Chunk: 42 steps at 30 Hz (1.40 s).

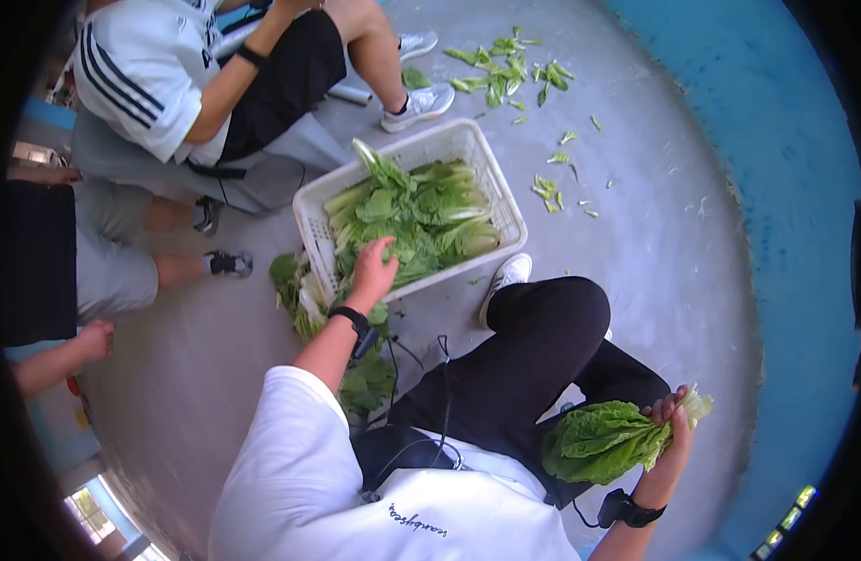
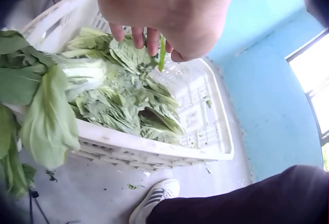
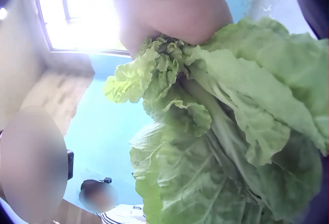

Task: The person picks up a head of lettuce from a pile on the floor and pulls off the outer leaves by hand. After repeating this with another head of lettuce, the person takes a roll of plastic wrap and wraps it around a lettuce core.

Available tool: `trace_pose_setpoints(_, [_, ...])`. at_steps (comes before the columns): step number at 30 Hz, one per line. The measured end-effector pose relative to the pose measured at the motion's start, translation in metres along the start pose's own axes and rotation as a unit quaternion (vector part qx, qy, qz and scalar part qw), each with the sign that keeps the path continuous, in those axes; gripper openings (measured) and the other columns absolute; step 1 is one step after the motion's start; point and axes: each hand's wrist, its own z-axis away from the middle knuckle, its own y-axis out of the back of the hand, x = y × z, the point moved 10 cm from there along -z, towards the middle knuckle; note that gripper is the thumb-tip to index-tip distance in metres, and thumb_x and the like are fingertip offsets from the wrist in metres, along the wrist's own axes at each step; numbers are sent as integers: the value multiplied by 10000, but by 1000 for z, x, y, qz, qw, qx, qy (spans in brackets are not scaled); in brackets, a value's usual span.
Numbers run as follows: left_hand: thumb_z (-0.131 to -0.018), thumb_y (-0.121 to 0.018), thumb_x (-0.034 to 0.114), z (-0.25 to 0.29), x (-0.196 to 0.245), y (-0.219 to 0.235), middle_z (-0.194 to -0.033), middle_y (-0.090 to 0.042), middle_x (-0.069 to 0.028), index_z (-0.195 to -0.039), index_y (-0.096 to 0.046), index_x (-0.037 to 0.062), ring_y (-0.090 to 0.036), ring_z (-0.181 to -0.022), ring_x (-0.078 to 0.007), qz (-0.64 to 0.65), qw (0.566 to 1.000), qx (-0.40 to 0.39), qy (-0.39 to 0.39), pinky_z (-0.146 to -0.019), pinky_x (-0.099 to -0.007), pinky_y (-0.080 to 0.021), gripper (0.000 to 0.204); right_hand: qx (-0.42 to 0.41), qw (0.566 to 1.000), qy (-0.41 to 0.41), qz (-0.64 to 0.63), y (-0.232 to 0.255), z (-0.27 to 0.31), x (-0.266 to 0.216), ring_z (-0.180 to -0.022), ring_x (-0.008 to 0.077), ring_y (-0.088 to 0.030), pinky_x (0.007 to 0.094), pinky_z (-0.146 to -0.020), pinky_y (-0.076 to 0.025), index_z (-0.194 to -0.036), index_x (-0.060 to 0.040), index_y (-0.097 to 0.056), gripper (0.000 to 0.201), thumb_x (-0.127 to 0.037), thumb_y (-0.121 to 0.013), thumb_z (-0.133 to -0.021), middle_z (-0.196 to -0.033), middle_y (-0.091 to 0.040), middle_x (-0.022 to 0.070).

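My right hand (image 1: 672,419) grips a head of lettuce (image 1: 606,439) by its pale stem end, out at my right side. Its broad, crinkled leaves (image 3: 205,167) fill much of the right wrist view. My left hand (image 1: 374,269) is over the near edge of a white plastic basket (image 1: 505,208), fingers loosely bent. A thin bright green strip (image 2: 162,54) shows between its fingers and thumb in the left wrist view. Several leafy heads (image 1: 430,210) lie heaped in the basket, pale stalks mostly toward its sides.
Loose leaves (image 1: 365,379) lie beside the basket near my legs. Trimmed scraps (image 1: 501,70) are scattered over the grey floor. One person sits beyond the basket (image 1: 150,79); another person's legs (image 1: 117,271) are at the left. A blue wall (image 1: 795,187) curves along the right.
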Motion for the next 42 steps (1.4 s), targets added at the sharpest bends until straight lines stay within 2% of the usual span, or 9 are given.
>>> trace_pose_setpoints(7, [-894,-651,90,-1,99,-32,-1149,-641,-122,-1275,-590,89,-584,-1144,-338,56,991,-111,-41,-1010,-428,-459,386,-24,1000,3,-5,16,-1,3,-705,125,-491,332,-772,-479,-1124,-91,-474,345,-157,-691,-864,-794,-484,-4])
trace_pose_setpoints(14, [-901,-641,75,18,143,-45,-1172,-630,-119,-1278,-599,84,-616,-1111,-293,70,982,-160,-73,-979,-397,-490,379,17,995,20,-93,70,7,2,-708,103,-481,312,-763,-502,-1153,-95,-469,311,-145,-662,-915,-800,-472,-11])
trace_pose_setpoints(17, [-905,-629,57,32,146,-53,-1060,-670,-105,-1215,-645,63,-675,-895,-211,119,967,-214,-61,-827,-342,-546,310,-13,986,34,-164,102,7,8,-732,76,-478,299,-789,-521,-1191,-104,-477,256,-159,-615,-982,-842,-471,-17])
trace_pose_setpoints(20, [-921,-610,57,55,128,-63,-833,-687,-56,-1151,-687,61,-639,-675,-113,114,938,-316,87,-636,-287,-519,243,20,977,35,-209,137,7,20,-731,74,-484,296,-789,-516,-1221,-104,-479,264,-155,-604,-994,-844,-477,-19])
trace_pose_setpoints(23, [-933,-603,69,74,110,-69,-646,-628,15,-1129,-710,76,-566,-564,-66,113,929,-350,46,-536,-262,-451,223,21,974,10,-227,171,1,45,-742,77,-502,290,-786,-512,-1239,-104,-490,261,-169,-600,-1010,-855,-494,-22])
trace_pose_setpoints(28, [-911,-630,89,56,56,-11,-634,-597,33,-1118,-726,84,-522,-541,-59,141,945,-242,169,-508,-238,-416,229,32,969,-31,-243,214,-14,75,-752,87,-533,280,-765,-508,-1190,-86,-547,203,-183,-605,-1021,-856,-531,-17])
trace_pose_setpoints(33, [-964,-594,131,37,4,83,-872,-649,-32,-1265,-594,73,-622,-758,-118,365,885,-48,285,-654,-251,-509,307,41,960,-24,-277,225,-27,84,-771,104,-559,255,-730,-497,-1137,-50,-576,170,-173,-607,-1024,-834,-554,-3])
trace_pose_setpoints(38, [-999,-594,235,35,-32,141,-953,-623,-48,-1260,-589,112,-615,-875,-156,444,847,47,290,-755,-302,-526,290,56,942,1,-330,245,-40,91,-786,110,-566,259,-732,-503,-1112,-55,-580,133,-151,-605,-1023,-858,-585,9])
trace_pose_setpoints(42, [-988,-620,301,40,-47,146,-951,-626,-31,-1239,-621,100,-608,-892,-155,469,823,71,311,-798,-310,-517,322,44,936,-8,-349,258,-46,100,-805,115,-567,259,-746,-503,-1126,-44,-573,153,-164,-592,-1033,-859,-573,8])
